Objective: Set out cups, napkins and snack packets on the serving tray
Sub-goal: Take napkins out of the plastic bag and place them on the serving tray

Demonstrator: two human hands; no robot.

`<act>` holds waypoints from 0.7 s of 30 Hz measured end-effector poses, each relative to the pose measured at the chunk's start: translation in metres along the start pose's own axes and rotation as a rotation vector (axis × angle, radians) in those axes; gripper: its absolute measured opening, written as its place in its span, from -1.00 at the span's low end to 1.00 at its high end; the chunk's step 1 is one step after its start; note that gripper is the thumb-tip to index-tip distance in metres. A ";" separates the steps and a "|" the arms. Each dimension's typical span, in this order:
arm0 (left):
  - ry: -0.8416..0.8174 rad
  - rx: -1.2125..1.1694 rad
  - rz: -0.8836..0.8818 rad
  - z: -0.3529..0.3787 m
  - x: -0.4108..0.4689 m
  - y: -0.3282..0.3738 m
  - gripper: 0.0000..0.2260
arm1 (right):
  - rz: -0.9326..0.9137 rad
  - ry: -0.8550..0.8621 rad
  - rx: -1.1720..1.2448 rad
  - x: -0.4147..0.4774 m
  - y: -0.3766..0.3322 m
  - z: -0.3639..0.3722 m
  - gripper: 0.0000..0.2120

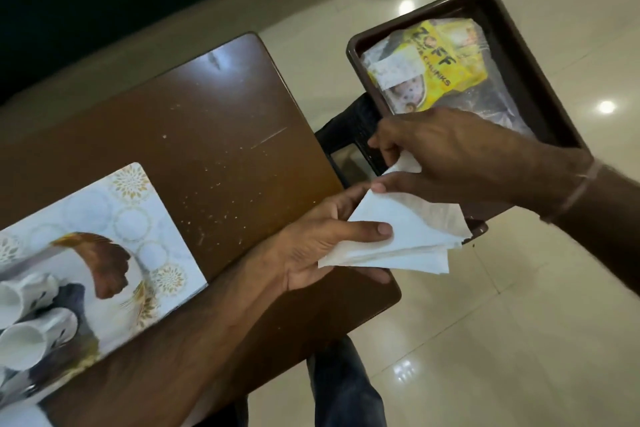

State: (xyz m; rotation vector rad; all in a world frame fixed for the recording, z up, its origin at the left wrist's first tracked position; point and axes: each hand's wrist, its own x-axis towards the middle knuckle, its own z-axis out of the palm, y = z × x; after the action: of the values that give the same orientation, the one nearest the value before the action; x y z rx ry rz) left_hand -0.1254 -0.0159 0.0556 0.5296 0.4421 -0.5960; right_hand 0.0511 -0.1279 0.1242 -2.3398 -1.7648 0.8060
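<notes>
Nearest the lens, the left forearm crosses the brown table [214, 135] and ends in the left hand [322, 246], whose thumb presses down on a stack of white napkins [398, 236] while the fingers support it from below, so the hand is clamped on the stack. That stack juts past the table's right corner, over the tiled floor [519, 322]. Just above it, the right hand [450, 156] pinches the raised edge of one napkin between thumb and fingers, closed on that sheet. Behind the right hand sits a dark brown tray [512, 45] holding a yellow snack packet [440, 59] and clear wrapping. At the far left of the table lies a patterned serving tray [138, 218] with two white cups [31, 322] lying on their sides near its lower end, well apart from both hands.
</notes>
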 end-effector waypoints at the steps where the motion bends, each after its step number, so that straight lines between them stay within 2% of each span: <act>1: 0.000 -0.024 0.008 -0.001 -0.002 -0.001 -0.48 | 0.030 -0.001 0.031 0.001 -0.005 -0.001 -0.66; 4: -0.012 -0.049 0.029 -0.004 -0.008 -0.001 -0.47 | 0.159 -0.076 0.248 0.007 -0.014 -0.007 -0.67; 8: -0.015 0.008 0.065 -0.007 -0.014 0.001 -0.54 | 0.219 -0.232 0.316 0.018 -0.020 -0.002 -0.66; 12: 0.057 0.131 0.086 -0.012 -0.021 0.002 -0.51 | 0.153 -0.360 0.224 0.023 -0.018 -0.001 -0.68; 15: 0.082 0.217 0.085 -0.017 -0.027 0.003 -0.55 | 0.097 -0.487 0.261 0.027 -0.011 -0.013 -0.76; 19: 0.117 0.273 0.095 -0.028 -0.041 0.001 -0.58 | 0.098 -0.519 0.295 0.040 -0.003 -0.018 -0.77; 21: 0.162 0.275 0.105 -0.036 -0.051 -0.002 -0.61 | 0.144 -0.460 0.400 0.043 -0.007 -0.011 -0.73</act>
State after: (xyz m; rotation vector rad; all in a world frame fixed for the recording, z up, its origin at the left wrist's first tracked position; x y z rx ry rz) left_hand -0.1732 0.0244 0.0547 0.8633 0.4850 -0.5169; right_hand 0.0583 -0.0832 0.1216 -2.1391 -1.3907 1.6552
